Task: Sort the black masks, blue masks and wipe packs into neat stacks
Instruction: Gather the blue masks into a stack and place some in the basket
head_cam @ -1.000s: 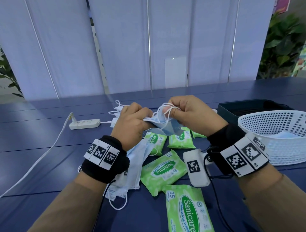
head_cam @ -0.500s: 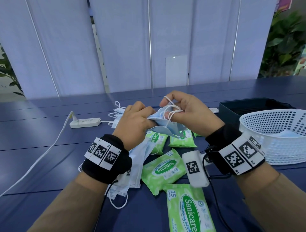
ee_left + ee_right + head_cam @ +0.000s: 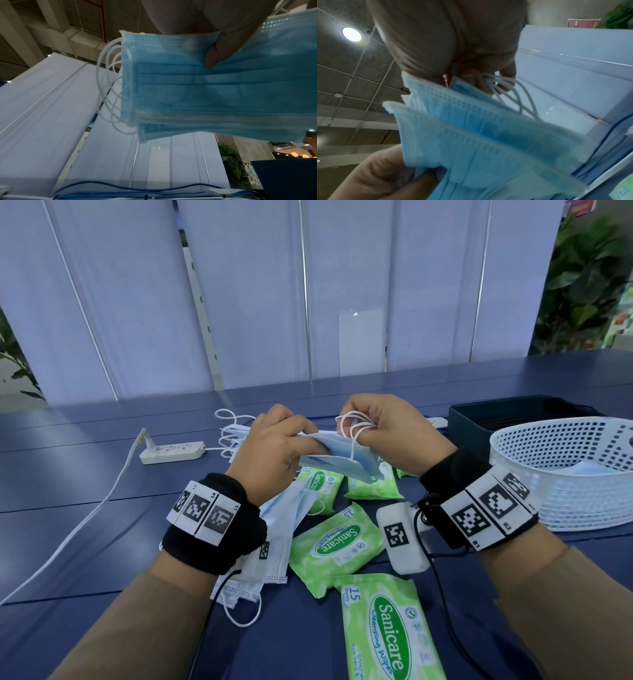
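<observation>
Both hands hold a small bundle of blue masks [image 3: 337, 455] above the table's middle. My left hand [image 3: 274, 446] pinches the bundle's left end, thumb under it [image 3: 214, 56]. My right hand [image 3: 383, 426] grips the right end and its white ear loops [image 3: 352, 424], the loops gathered in its fingers [image 3: 498, 83]. More blue masks [image 3: 274, 529] lie on the table under my left wrist. Several green wipe packs lie below the hands, one in the middle [image 3: 337, 544] and one nearest me [image 3: 387, 631]. No black mask is clearly visible.
A white perforated basket [image 3: 565, 474] with a blue mask inside stands at the right. A dark box [image 3: 507, 419] sits behind it. A white power strip [image 3: 173, 451] and its cable lie at the left. White loops of other masks [image 3: 229, 429] show behind my left hand.
The hands have lifted the mask bundle slightly. My right hand has drawn the ear loops together higher in its fingers.
</observation>
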`<state>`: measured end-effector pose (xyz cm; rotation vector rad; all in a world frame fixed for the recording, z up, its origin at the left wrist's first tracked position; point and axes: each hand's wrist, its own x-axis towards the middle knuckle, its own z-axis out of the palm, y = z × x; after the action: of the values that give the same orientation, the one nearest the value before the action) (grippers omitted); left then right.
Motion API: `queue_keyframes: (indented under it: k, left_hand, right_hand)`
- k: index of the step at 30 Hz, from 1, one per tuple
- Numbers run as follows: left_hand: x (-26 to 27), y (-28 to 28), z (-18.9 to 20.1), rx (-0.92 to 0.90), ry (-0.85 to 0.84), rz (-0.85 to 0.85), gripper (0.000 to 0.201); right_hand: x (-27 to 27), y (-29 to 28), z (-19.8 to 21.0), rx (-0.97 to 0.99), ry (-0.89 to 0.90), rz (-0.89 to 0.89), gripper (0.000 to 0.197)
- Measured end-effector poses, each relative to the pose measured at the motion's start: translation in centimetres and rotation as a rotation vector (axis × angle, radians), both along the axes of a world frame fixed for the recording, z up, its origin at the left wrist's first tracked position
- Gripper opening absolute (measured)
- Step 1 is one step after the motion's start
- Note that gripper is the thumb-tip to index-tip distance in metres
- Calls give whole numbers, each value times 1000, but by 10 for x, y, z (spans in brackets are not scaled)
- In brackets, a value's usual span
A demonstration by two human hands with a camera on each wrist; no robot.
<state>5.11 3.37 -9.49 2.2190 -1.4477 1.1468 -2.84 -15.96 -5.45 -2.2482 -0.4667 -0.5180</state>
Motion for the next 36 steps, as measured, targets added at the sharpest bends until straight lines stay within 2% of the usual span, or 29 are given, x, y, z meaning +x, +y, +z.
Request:
queue_keyframes:
  k: [3, 6, 8, 11, 13, 14, 18, 20, 22, 26, 29, 33, 36]
  left_hand:
    - [1, 2, 1, -18, 30, -3, 52]
    - [-3, 0, 3, -20, 80, -27, 53]
    - [-6, -2, 3, -11, 107, -43, 52]
    - [-7, -4, 2, 5, 155, -39, 51]
    - [-4, 0, 2, 6, 185, -25, 45]
    - [-1, 3, 2, -3, 202, -12, 42]
    - [7, 18, 8, -45, 282, 11, 38]
    - [9, 23, 7, -74, 314, 7, 40]
    - [12, 26, 2, -141, 408, 8, 44]
    - [13, 28, -10, -274, 760, -36, 46]
    - [11, 28, -13, -327, 952, -98, 50]
    - [2, 27, -3, -329, 1007, -140, 48]
    - [-3, 25, 2, -402, 1005, -172, 36]
  right_hand:
    - [2, -3, 0, -58, -41, 2, 28]
    - [4, -3, -3, -162, 6, 11, 17]
    - [4, -2, -4, -180, 12, 3, 18]
    - [6, -5, -2, 40, 25, 49, 29]
    - [6, -13, 2, 216, 76, 106, 22]
    - [5, -18, 4, 250, 121, 130, 19]
    - [0, -33, 8, 273, 305, 283, 31]
    - [-1, -33, 9, 270, 341, 312, 26]
    - [-2, -30, 10, 252, 313, 280, 21]
    - [0, -18, 10, 373, 170, 178, 4]
    - [4, -6, 2, 421, 104, 89, 29]
    - [7, 5, -6, 518, 184, 124, 36]
    - [5, 9, -8, 572, 187, 152, 24]
